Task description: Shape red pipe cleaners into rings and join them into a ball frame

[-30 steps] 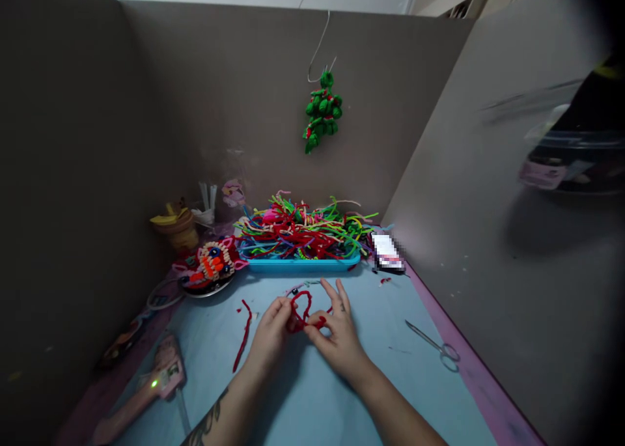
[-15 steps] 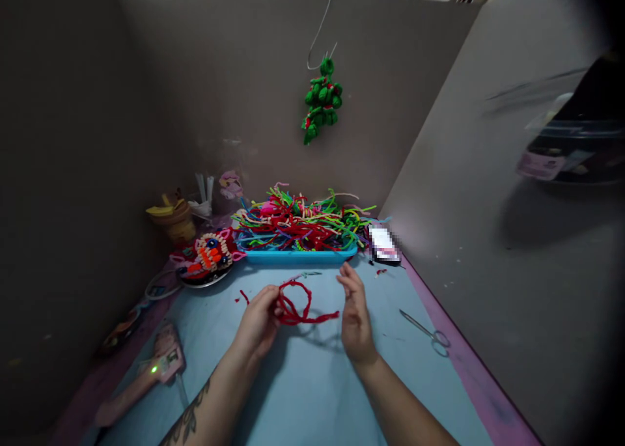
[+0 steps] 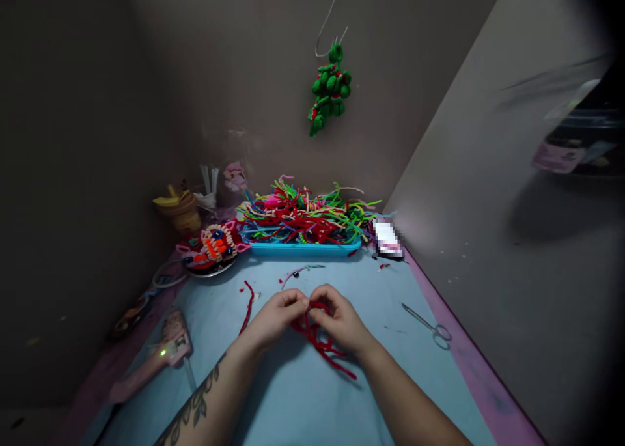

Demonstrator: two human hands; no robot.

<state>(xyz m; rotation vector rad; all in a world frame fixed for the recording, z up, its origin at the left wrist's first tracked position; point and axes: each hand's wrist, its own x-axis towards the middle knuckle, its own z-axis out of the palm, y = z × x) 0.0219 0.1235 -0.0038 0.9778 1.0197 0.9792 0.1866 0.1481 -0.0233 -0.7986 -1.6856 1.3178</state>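
Note:
My left hand (image 3: 280,314) and my right hand (image 3: 342,317) meet over the middle of the blue table sheet, fingertips close together. Both pinch a looped, twisted red pipe cleaner (image 3: 317,343), whose loose ends hang down below my right hand. The fingers hide part of the upper loop. Left of my left wrist, another length of red pipe cleaner (image 3: 249,306) lies on the sheet, partly covered by my forearm. A small dark bead (image 3: 295,274) and a thin pale strip lie just beyond my hands.
A blue tray (image 3: 303,250) heaped with colourful pipe cleaners stands behind, a phone (image 3: 388,239) to its right. Scissors (image 3: 427,325) lie at right. A pink glue gun (image 3: 170,345) with a lit green light and a beaded-looking craft figure (image 3: 215,245) are at left. A green ornament (image 3: 332,88) hangs above.
My right hand has moved left and closed on the red pipe cleaner, joining my left hand. The loop now hangs lower, its ends pointing down to the right. The view has shifted slightly.

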